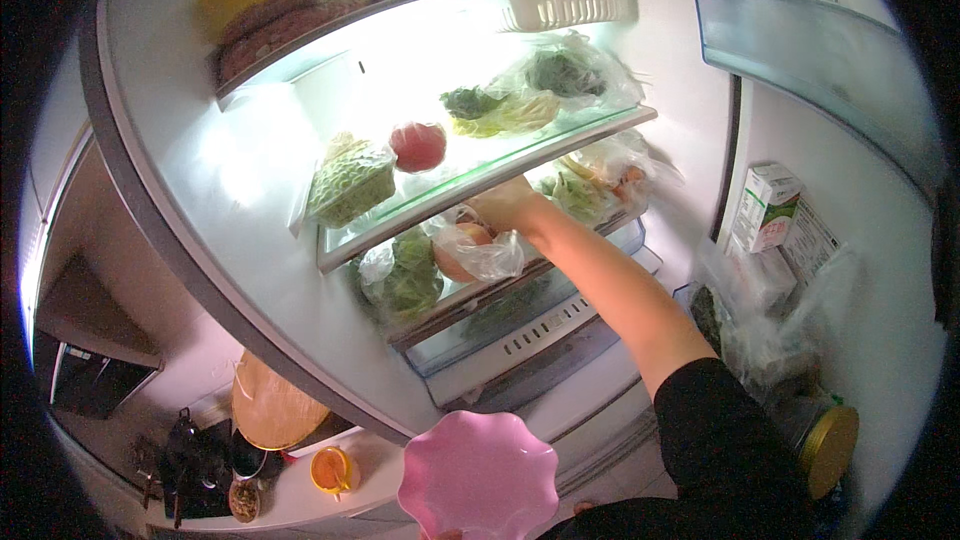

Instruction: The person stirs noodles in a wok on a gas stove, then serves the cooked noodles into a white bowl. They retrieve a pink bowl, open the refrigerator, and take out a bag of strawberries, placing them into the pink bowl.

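My right hand (504, 204) reaches into an open refrigerator, under the glass shelf (487, 169). It is at a clear plastic bag (501, 259) with round, orange-brown produce (461, 251) in it. The shelf edge and the bag hide most of its fingers, so its grip does not show. A pink plate with a scalloped rim (480, 472) is held low in front of me. Only some fingertips of my left hand (450, 535) show at the plate's lower edge. Left of the bag lies a wrapped leafy green vegetable (405, 274); bagged vegetables (581, 187) lie to the right.
On the glass shelf are a green netted package (351, 184), a red round item in wrap (418, 146) and bagged greens (562, 75). Drawers (547, 322) sit below. The open door at right holds cartons (766, 206). A counter (375, 465) with an orange-yellow cup (331, 469) is at lower left.
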Available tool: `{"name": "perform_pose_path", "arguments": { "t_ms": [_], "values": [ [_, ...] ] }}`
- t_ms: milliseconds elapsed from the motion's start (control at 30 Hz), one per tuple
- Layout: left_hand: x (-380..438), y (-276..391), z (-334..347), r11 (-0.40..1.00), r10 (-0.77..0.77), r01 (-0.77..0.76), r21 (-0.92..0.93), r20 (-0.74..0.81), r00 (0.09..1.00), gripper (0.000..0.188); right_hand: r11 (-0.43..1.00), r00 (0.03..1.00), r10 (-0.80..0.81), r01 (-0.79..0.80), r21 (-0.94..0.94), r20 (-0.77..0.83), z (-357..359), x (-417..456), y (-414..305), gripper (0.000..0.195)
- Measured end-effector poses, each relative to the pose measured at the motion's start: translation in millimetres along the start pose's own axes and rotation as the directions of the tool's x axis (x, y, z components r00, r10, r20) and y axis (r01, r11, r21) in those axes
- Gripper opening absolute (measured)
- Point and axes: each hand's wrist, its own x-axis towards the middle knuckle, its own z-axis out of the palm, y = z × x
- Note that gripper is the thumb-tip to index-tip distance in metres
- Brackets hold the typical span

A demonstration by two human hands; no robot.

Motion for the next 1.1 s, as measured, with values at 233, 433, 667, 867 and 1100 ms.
{"name": "perform_pose_path", "arguments": {
  "t_ms": [233, 433, 667, 867, 1100],
  "values": [
    [5, -5, -18, 0.989, -0.131, 0.135, 0.058, -0.069, 0.989, 0.053, 0.955, 0.974, 0.226, -0.22, 0.199, -0.009, 4, 9, -2, 0.026],
    [-8, -3, 2, 0.999, 0.037, -0.038, -0.025, -0.021, 0.999, 0.053, 0.977, 0.973, 0.176, -0.192, -0.095, -0.15, -15, 1, 6, 0.024],
    [-1, -6, 0, 1.0, 0.01, -0.01, -0.008, 0.049, 0.999, 0.055, 0.891, 0.776, 0.39, -0.184, 0.414, -0.495, 17, -14, 55, 0.026],
    [6, -11, -7, 1.0, -0.001, 0.002, -0.018, 0.053, 0.999, 0.052, 0.942, 0.92, 0.294, -0.233, 0.24, -0.259, -29, -51, 20, 0.026],
    [6, -8, -9, 0.998, -0.057, 0.056, 0.039, 0.024, 0.998, 0.048, 0.888, 0.894, 0.416, -0.361, -0.284, 0.165, -62, -46, -18, 0.027]
  ]
}}
